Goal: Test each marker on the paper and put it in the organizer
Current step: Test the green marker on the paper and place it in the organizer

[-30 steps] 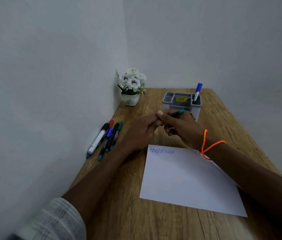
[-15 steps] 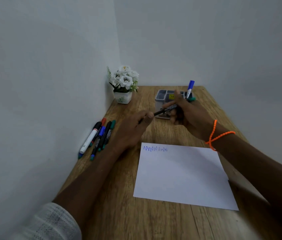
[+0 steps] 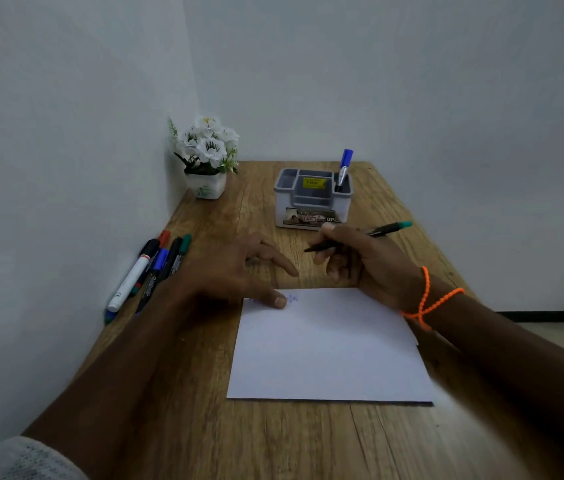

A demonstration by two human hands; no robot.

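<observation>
Head view of a marker test in progress. The right hand [image 3: 360, 261] grips a green-ended marker [image 3: 360, 236] with curled fingers, tip pointing left and held above the wooden table [image 3: 273, 445], just beyond the far edge of the paper [image 3: 325, 348]. The left hand [image 3: 235, 271] lies with fingers spread and relaxed, thumb on the paper's far left corner beside a faint blue scribble [image 3: 291, 298]; whether it hides a cap cannot be told. One blue marker [image 3: 344, 168] already stands in the right-hand compartment of the grey organizer [image 3: 311, 202], near the flower pot [image 3: 207, 157]. Several more markers [image 3: 148, 271] lie in a cluster by the wall (untested, presumably). The step in hand appears to be testing the second marker. The next move calls for lowering the tip onto bare paper near the scribble while the left hand steadies the sheet.
</observation>
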